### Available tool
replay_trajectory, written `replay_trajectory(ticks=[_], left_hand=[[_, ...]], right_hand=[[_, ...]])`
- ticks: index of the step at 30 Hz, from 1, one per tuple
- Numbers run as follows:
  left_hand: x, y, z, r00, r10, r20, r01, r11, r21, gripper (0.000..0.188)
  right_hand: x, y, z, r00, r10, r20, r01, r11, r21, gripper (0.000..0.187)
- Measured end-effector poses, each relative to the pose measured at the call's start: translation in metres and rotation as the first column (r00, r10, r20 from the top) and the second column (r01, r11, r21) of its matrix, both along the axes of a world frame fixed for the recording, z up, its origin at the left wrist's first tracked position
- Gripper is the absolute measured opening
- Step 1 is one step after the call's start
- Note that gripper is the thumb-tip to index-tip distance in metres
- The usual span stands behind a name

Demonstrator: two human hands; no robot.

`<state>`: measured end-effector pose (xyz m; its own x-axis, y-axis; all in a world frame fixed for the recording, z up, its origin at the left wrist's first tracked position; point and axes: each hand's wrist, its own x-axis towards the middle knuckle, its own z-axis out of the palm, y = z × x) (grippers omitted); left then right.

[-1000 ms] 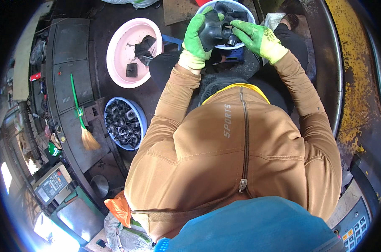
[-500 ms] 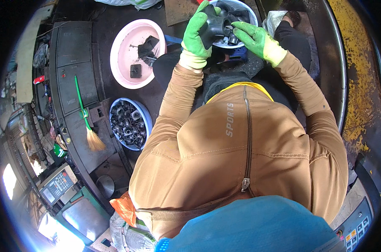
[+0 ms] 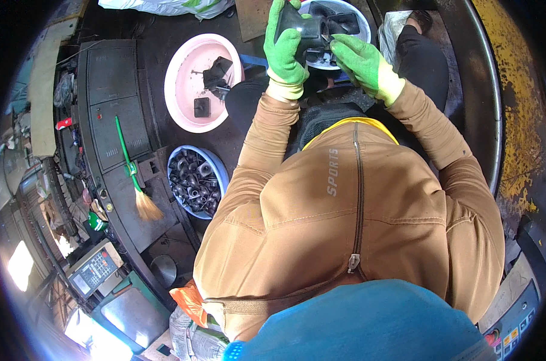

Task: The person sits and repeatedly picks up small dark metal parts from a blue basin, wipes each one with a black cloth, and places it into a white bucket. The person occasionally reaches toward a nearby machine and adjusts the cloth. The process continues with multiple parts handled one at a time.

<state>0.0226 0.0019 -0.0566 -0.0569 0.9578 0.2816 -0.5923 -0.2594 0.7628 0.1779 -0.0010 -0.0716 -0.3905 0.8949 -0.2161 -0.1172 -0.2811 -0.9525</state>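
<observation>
My left hand [image 3: 286,60], in a green and pale yellow glove, grips a black moulded part [image 3: 309,32] with a wide flange and a short round neck. The neck points to the right. My right hand [image 3: 363,65], gloved alike, has its fingertips pinched together at the neck's open end; what they hold, if anything, is too small to make out. Beneath the hands stands a pale basin [image 3: 365,29] with more black parts [image 3: 345,23] in it. The hands cover part of that basin.
To the left are a pink basin [image 3: 175,78] with a few black pieces and a blue basin [image 3: 221,171] full of small black parts. A green-handled broom [image 3: 123,147] lies against a dark cabinet [image 3: 113,75]. A yellow, worn metal surface [image 3: 516,120] runs along the right.
The black part and my left hand have shifted slightly upward, and the neck has turned a little. My right fingertips have drawn together at its opening. The whole view has shifted slightly.
</observation>
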Motion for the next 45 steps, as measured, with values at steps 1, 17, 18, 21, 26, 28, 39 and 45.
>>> replay_trajectory(ticks=[1,17,18,21,26,28,39,45], left_hand=[[0.0,-0.001,0.0,1.0,0.002,-0.019,-0.002,1.0,0.019,0.069],[-0.022,0.017,-0.029,0.832,0.34,-0.439,-0.094,0.866,0.491,0.082],[-0.024,0.018,-0.03,0.8,0.376,-0.467,-0.084,0.842,0.532,0.083],[-0.025,0.02,-0.03,0.667,0.496,-0.556,-0.05,0.774,0.631,0.086],[-0.015,0.014,-0.044,0.973,0.19,-0.133,-0.168,0.972,0.163,0.072],[-0.019,0.015,-0.048,0.98,0.062,0.189,-0.036,0.989,-0.141,0.063],[-0.053,0.009,-0.034,0.788,-0.083,0.61,0.222,0.963,-0.156,0.062],[-0.111,-0.013,-0.008,0.855,0.125,0.503,-0.017,0.977,-0.212,0.05]], right_hand=[[-0.001,-0.004,0.004,0.999,0.005,-0.049,-0.01,0.994,-0.111,0.043],[0.005,-0.021,0.031,0.887,0.057,-0.459,-0.265,0.875,-0.405,0.027],[0.005,-0.02,0.031,0.867,0.06,-0.494,-0.299,0.857,-0.421,0.028],[0.005,-0.015,0.03,0.582,0.029,-0.813,-0.549,0.751,-0.366,0.031],[0.023,0.015,0.02,0.1,-0.24,-0.966,-0.442,0.859,-0.26,0.029],[0.034,0.03,0.009,0.127,-0.26,-0.957,-0.358,0.888,-0.289,0.027],[0.026,0.021,-0.062,0.602,-0.32,-0.732,-0.272,0.779,-0.564,0.028],[0.014,0.022,-0.056,0.826,-0.288,-0.484,-0.081,0.79,-0.608,0.026]])
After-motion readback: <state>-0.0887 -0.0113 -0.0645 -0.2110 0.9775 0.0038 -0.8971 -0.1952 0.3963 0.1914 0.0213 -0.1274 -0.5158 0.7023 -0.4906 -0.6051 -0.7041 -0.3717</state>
